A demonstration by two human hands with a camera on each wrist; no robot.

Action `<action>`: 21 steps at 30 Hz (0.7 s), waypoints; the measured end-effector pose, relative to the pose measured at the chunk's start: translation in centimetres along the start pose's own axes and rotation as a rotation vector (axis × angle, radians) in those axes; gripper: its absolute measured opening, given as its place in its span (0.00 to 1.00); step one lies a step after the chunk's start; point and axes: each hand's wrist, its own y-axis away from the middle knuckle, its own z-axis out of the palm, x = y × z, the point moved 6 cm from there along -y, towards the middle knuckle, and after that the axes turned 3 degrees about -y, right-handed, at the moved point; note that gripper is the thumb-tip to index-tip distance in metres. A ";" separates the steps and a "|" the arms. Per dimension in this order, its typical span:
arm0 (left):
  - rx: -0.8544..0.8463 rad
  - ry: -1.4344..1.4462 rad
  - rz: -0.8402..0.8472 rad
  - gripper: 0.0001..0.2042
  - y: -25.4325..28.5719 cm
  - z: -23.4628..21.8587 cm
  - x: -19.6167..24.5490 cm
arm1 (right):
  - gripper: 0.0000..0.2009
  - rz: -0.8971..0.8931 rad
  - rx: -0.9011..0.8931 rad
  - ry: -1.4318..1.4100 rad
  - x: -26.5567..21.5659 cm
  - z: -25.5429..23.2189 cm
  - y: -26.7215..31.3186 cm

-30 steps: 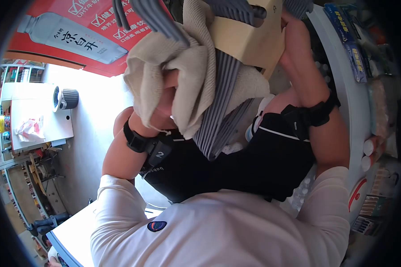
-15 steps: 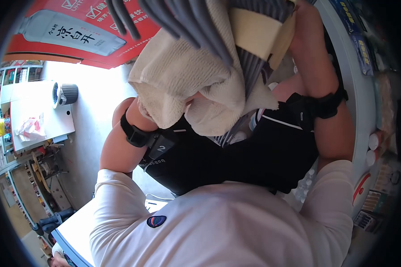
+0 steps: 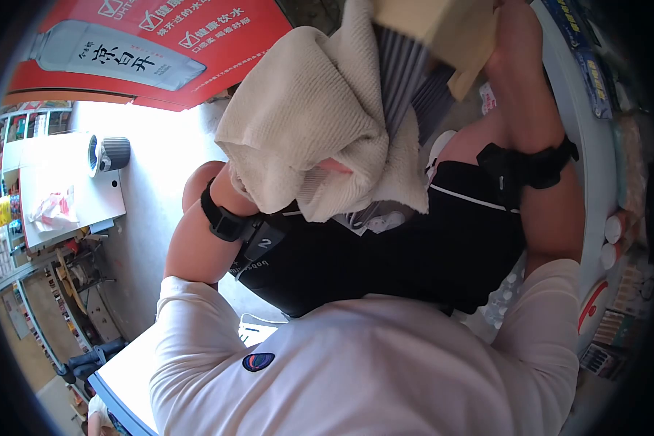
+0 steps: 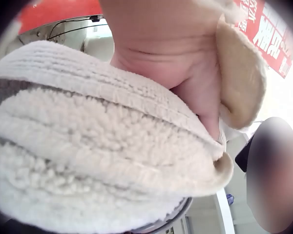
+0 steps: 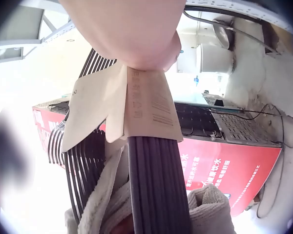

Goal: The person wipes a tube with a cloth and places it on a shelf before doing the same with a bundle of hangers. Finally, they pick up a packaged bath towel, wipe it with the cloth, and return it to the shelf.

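My left hand (image 4: 198,85) grips a beige ribbed towel (image 3: 298,123) with a fleecy underside, most of its fingers buried in the folds. In the head view only a little skin shows through the cloth. The towel lies against a bundle of grey hangers (image 5: 158,183), with cloth showing on both sides of them in the right wrist view. A cardboard sleeve (image 5: 154,109) with printing wraps the hangers. Around the top of this sleeve my right hand (image 5: 132,36) is closed, holding the bundle up above my lap.
A red drink poster board (image 3: 196,51) stands ahead on the left. Farther left are a white table (image 3: 73,182) and a ribbed grey bin (image 3: 112,154). Along my right runs a pale counter edge (image 3: 596,167), with packaged goods (image 3: 596,91) beyond it.
The hanger bundle and right hand have shifted up and to the right. The towel has spread and slid along the hangers, covering more of the left hand. The hangers' curved ends have left the head view.
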 end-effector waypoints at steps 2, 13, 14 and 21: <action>0.013 -0.070 0.147 0.20 0.2 0.1 0.7 | 0.15 -0.051 0.090 0.128 -0.2 0.0 0.7; -0.010 -0.136 0.378 0.23 1.4 0.0 0.6 | 0.12 0.061 0.100 0.117 1.7 -1.1 -0.2; -0.016 -0.127 0.373 0.23 1.3 0.1 0.5 | 0.13 0.105 0.113 0.137 1.6 -0.5 0.3; -0.066 -0.069 0.340 0.24 1.3 0.5 0.5 | 0.17 0.143 -0.171 -0.089 1.0 0.3 0.2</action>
